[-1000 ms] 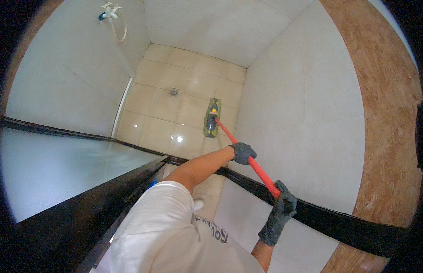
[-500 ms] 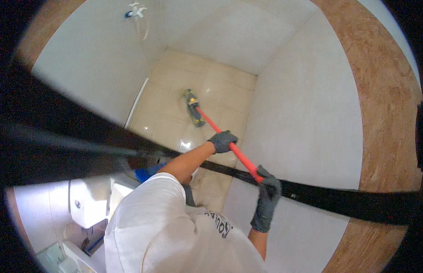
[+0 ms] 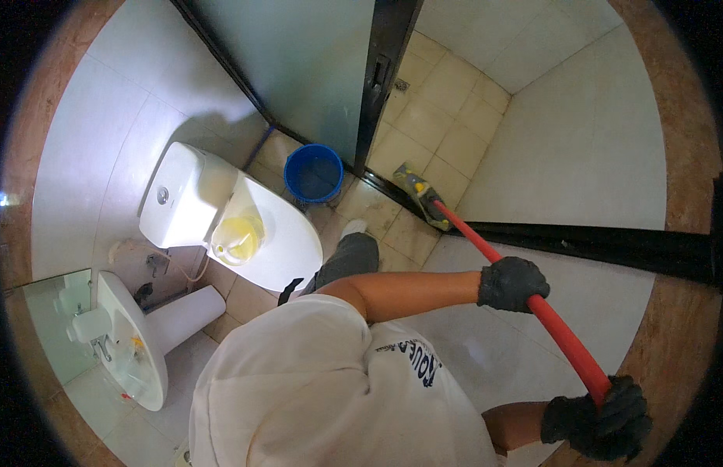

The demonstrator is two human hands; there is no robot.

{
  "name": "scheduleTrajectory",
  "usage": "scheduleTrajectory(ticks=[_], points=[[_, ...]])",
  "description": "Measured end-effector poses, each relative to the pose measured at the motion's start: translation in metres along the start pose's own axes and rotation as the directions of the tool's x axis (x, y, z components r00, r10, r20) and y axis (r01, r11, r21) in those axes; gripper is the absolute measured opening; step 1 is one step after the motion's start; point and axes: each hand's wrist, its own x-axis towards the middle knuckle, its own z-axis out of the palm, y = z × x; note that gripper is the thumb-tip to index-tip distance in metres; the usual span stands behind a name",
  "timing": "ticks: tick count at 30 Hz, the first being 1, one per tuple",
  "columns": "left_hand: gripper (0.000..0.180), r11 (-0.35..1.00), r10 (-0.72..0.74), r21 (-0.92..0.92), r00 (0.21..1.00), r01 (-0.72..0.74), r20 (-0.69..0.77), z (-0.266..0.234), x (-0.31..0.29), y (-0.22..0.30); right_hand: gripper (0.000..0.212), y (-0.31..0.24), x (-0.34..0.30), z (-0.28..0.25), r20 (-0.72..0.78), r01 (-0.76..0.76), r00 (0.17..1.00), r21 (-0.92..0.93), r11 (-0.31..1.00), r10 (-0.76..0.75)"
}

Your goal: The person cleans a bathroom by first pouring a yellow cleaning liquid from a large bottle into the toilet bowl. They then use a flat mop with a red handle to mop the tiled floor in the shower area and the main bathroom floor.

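Note:
Both my hands, in dark grey gloves, grip the red pole of a flat floor mop [image 3: 486,247]. My left hand [image 3: 513,285] is closed around the pole partway down. My right hand [image 3: 598,418] wraps the pole's upper end, low at the right. The mop head [image 3: 420,196], grey with yellow parts, lies at the black sill of the shower doorway, partly over the cream-tiled shower floor [image 3: 425,113]. From my hands the pole slants down and away to the left.
A frosted glass panel [image 3: 299,70] in a black frame stands left of the doorway. By its foot is a blue bucket [image 3: 313,173]. A white toilet [image 3: 280,241] with a yellow container [image 3: 238,237] on its lid stands left, a washbasin [image 3: 132,350] nearer. A floor drain [image 3: 401,85] lies inside the shower.
The mop head has come back from the shower floor to the doorway sill. Both hands have drawn back and right with the pole. The view has shifted, bringing the toilet and bucket into sight.

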Motion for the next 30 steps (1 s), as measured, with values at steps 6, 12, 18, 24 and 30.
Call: scheduleTrajectory(ticks=[6,12,18,24,30], points=[[0.029,0.994,-0.111,-0.007,0.994,0.111,0.018,0.010,-0.052,-0.010,0.028,0.017,-0.045,-0.019,-0.172,-0.237,0.953,0.084,0.968,0.248],[0.032,0.991,-0.134,0.018,0.989,0.135,-0.057,-0.001,-0.092,0.017,0.026,-0.006,-0.066,-0.040,0.567,-0.264,0.823,0.365,0.893,0.012],[0.031,0.973,-0.224,-0.008,0.946,0.229,-0.235,0.002,-0.140,0.031,0.018,-0.003,-0.111,-0.083,0.448,-0.446,0.853,0.358,0.820,0.268],[0.034,0.874,-0.461,0.057,0.860,0.483,-0.219,0.054,-0.211,0.006,0.022,-0.020,-0.185,-0.079,0.779,-0.400,0.609,0.144,0.905,0.146],[0.038,0.874,-0.464,0.086,0.873,0.479,-0.151,0.099,-0.226,0.021,0.025,-0.041,-0.196,-0.132,0.652,-0.441,0.683,0.007,0.898,0.330]])
